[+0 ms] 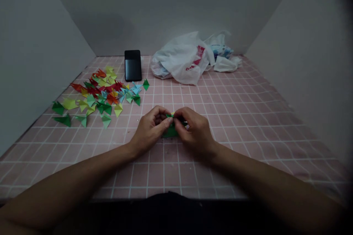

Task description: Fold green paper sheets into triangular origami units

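Observation:
My left hand (151, 127) and my right hand (193, 129) meet at the middle of the pink checked tabletop (237, 117). Both are closed in a pinch on a small green folded paper piece (171, 130) held low over the surface. A sliver of yellow shows at the top between my fingertips. Most of the paper is hidden by my fingers.
A heap of folded paper triangles (100, 93) in red, yellow, green and blue lies at the left. A black phone (132, 65) lies behind it. White plastic bags (187, 58) sit at the back. Grey walls enclose the left, back and right sides.

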`<state>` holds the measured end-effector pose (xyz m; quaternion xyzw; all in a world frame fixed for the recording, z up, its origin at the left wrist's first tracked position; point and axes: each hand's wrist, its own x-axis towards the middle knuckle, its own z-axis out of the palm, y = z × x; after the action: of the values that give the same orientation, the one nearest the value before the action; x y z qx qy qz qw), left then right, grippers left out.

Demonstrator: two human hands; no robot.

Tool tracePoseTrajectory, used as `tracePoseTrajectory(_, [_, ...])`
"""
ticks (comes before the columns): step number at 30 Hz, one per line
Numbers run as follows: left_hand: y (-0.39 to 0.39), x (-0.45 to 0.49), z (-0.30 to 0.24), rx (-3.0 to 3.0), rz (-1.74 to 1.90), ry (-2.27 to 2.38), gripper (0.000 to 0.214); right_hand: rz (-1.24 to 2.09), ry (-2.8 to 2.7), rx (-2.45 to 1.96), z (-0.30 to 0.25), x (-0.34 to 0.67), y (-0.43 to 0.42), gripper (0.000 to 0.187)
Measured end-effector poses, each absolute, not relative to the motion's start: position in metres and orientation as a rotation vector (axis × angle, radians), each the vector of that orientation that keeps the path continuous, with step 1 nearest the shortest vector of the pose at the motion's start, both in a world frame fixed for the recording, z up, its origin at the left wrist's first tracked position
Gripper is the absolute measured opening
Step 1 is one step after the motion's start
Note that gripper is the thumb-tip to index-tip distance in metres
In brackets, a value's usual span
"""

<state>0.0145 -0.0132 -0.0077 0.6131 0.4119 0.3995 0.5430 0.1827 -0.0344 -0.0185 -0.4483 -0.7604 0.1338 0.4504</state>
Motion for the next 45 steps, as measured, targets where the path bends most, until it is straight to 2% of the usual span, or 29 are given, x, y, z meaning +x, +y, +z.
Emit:
tracePoseTrajectory(12, [-0.012, 0.013, -0.010, 1.565, 1.001, 1.090, 0.010, 0.450, -1.872, -1.029, -0.016, 0.181, -0.037, 0.009])
tracePoseTrajectory(21, [-0.010, 0.010, -0.008, 1.710, 0.991, 1.058, 0.016, 1.149, -1.497, -1.086, -0.013, 0.187, -0.024, 0.018])
tracePoseTrajectory(25, [-0.010, 0.011, -0.008, 1.724, 1.000, 1.042, 0.017, 1.310, -1.432, -1.049, -0.016, 0.186, -0.021, 0.020])
tracePoseTrajectory(28, [-0.010, 0.011, -0.008, 1.714, 1.002, 1.036, 0.018, 1.246, -1.481, -1.056, -0.018, 0.185, -0.022, 0.015])
tracePoseTrajectory(31, [-0.011, 0.011, -0.008, 1.694, 0.984, 1.036, 0.016, 1.046, -1.571, -1.097, -0.018, 0.185, -0.025, 0.008])
tracePoseTrajectory(39, [-0.012, 0.011, -0.006, 1.698, 0.961, 1.104, 0.010, 0.553, -1.776, -1.058, -0.016, 0.182, -0.032, 0.014])
tracePoseTrajectory(45, [-0.013, 0.011, -0.007, 1.741, 0.992, 1.116, 0.010, 0.446, -1.845, -1.027, -0.016, 0.182, -0.034, 0.015])
